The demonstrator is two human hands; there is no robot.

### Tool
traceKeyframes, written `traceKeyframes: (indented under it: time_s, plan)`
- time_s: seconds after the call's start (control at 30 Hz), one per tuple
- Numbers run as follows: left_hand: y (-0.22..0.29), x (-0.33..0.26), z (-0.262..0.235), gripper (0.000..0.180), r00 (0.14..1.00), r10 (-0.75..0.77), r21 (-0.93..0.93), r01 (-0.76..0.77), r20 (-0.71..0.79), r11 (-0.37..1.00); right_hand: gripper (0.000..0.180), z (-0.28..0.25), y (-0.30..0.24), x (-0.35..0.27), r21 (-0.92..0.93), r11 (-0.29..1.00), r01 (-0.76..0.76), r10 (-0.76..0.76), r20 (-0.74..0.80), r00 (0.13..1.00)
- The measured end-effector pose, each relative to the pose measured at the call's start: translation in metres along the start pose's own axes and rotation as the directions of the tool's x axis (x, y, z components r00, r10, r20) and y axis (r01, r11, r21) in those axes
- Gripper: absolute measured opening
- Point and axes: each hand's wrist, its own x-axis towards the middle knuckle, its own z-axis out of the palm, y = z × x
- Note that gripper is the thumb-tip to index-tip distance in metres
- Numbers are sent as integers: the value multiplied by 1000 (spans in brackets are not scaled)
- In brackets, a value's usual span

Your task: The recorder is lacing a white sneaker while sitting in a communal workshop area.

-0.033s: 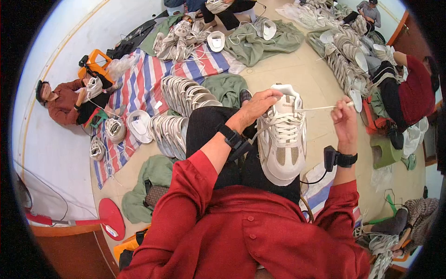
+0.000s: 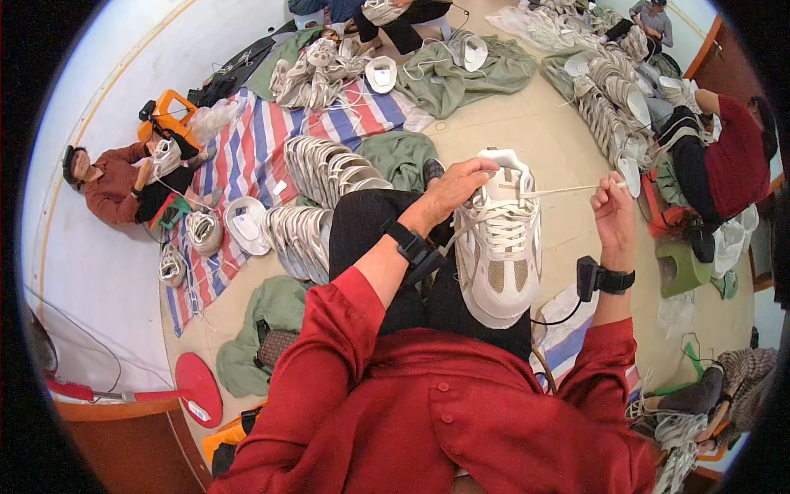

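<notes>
No appreciable movement registers since the earlier frame: one beige shoe (image 2: 499, 247) sits over my black-trousered thighs (image 2: 362, 239), toe toward me, long axis pointing away, with my left hand (image 2: 454, 189) nearer, gripping it near the collar, and my right hand (image 2: 613, 207) off to the right, fingers closed on a lace (image 2: 568, 191) pulled straight across. Around me I note pale flooring (image 2: 485, 119), a striped sheet (image 2: 263, 136) to the left, and rows of stacked shoe uppers (image 2: 321, 169).

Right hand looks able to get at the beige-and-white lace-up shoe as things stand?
Probably yes. The right hand is right of the beige-and-white lace-up shoe, with only the thin white lace it holds stretched between them; nothing else visible blocks the way.
</notes>
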Motion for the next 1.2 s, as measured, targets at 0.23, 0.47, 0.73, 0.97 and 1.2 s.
traceKeyframes:
  time_s: [0.23, 0.47, 0.73, 0.97, 1.2]
  plan:
    - [-10, 5, -4, 34, 998, 44, 75, -41, -37, 996, 39, -42, 18, -21, -872, 484, -70, -390, -286, 875]
    - [-4, 2, 2, 34, 996, 81, 54, -79, -33, 995, 23, 81, 33, -50, -880, 130, 456, -178, 432, 884]
    - [-5, 2, 2, 35, 994, 101, 59, -99, -41, 993, 16, 94, 39, -34, -771, -142, 621, -2, 628, 778]
    - [-10, 5, 4, 35, 986, 157, 200, -144, -53, 969, 17, 112, 26, -50, -765, -127, 632, 106, 623, 775]
    - [-5, 1, 9, 37, 980, 181, 235, -158, -80, 959, 18, 101, 27, -90, -678, -341, 651, 226, 613, 757]
